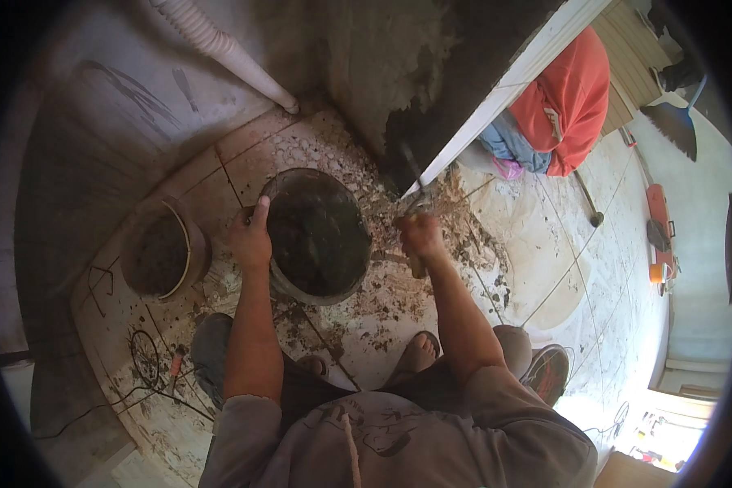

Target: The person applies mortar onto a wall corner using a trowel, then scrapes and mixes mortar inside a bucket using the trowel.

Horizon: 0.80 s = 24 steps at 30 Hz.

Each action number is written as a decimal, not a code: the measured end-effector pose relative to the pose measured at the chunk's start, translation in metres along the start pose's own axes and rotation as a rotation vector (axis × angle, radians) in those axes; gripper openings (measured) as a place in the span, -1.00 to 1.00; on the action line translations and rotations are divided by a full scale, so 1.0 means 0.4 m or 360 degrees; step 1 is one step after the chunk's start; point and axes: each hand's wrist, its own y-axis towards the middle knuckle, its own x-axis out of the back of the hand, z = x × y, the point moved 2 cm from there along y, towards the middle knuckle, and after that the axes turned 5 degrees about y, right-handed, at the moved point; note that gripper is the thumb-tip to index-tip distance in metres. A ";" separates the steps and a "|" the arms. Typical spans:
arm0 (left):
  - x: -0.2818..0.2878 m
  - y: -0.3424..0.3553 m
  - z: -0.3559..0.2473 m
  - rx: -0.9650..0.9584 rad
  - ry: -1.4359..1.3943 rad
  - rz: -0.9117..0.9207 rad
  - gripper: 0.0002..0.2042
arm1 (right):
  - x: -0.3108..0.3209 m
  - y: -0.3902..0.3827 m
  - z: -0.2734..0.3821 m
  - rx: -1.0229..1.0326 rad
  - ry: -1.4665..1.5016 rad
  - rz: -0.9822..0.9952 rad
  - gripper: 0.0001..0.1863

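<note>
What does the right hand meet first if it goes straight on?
Likely the white edge strip, near its lower end: the right hand points that way, gripping a hand tool. Depth is unclear from one view.

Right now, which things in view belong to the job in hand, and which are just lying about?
Belonging to the job:
tub, left hand on its rim
hand tool, its handle in the right hand

Seemingly just lying about:
bucket, left of the tub
red-handled tool, on the floor
broom, upper right
</note>
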 end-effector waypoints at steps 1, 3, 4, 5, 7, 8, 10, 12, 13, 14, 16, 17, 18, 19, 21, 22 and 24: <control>-0.020 0.001 0.016 0.0019 -0.0013 0.0016 -0.39 | -0.007 0.042 -0.052 0.0109 -0.0257 -0.0013 -0.66; -0.032 -0.008 0.006 0.0026 -0.0036 0.0024 -0.39 | -0.015 0.106 -0.097 0.0079 -0.0429 -0.0034 -0.64; -0.043 -0.023 -0.016 -0.0018 -0.0099 0.0047 -0.39 | -0.006 0.134 -0.111 0.0029 -0.0600 -0.0052 -0.62; -0.031 -0.030 -0.025 -0.0052 -0.0142 0.0053 -0.39 | 0.000 0.137 -0.092 0.0020 -0.0744 -0.0050 -0.60; -0.018 -0.026 -0.031 -0.0040 -0.0141 0.0045 -0.38 | 0.011 0.159 -0.066 0.0045 -0.0619 -0.0020 -0.60; -0.017 -0.029 -0.037 -0.0018 -0.0141 0.0050 -0.38 | 0.022 0.159 -0.039 0.0057 -0.0502 0.0009 -0.59; -0.015 -0.015 -0.019 -0.0092 -0.0053 0.0048 -0.37 | 0.036 0.154 0.003 0.0055 -0.0482 -0.0024 -0.57; -0.020 -0.012 -0.019 -0.0166 0.0045 0.0044 -0.37 | 0.046 0.126 0.061 0.0264 -0.0424 -0.0217 -0.60; -0.025 -0.013 -0.020 -0.0110 0.0077 0.0053 -0.37 | 0.056 0.102 0.090 0.0256 -0.0423 -0.0222 -0.60; -0.016 -0.010 -0.013 -0.0045 0.0119 0.0046 -0.36 | 0.057 0.050 0.159 0.0249 -0.0224 -0.0167 -0.62; -0.045 0.008 0.030 -0.0207 0.0072 -0.0011 -0.36 | 0.084 0.021 0.203 0.0221 -0.0034 -0.0140 -0.64; -0.061 0.009 0.046 -0.0362 0.0028 -0.0068 -0.37 | 0.109 0.029 0.205 0.0343 -0.0073 -0.0251 -0.67; -0.054 0.000 0.020 -0.0342 0.0040 -0.0040 -0.37 | 0.127 0.021 0.214 0.0456 -0.0117 -0.0351 -0.70; -0.049 -0.002 -0.007 -0.0240 0.0097 0.0001 -0.37 | 0.160 0.015 0.225 0.0429 -0.0087 -0.0290 -0.63; -0.018 -0.010 -0.017 -0.0099 0.0179 0.0032 -0.37 | 0.175 -0.074 0.317 0.0378 -0.0016 -0.0225 -0.56; -0.011 -0.011 -0.020 -0.0069 0.0122 0.0069 -0.37 | 0.180 -0.096 0.344 0.0332 0.0050 -0.0222 -0.57; -0.017 -0.005 -0.010 -0.0029 0.0016 0.0094 -0.36 | 0.194 -0.129 0.371 0.0439 0.0069 -0.0281 -0.64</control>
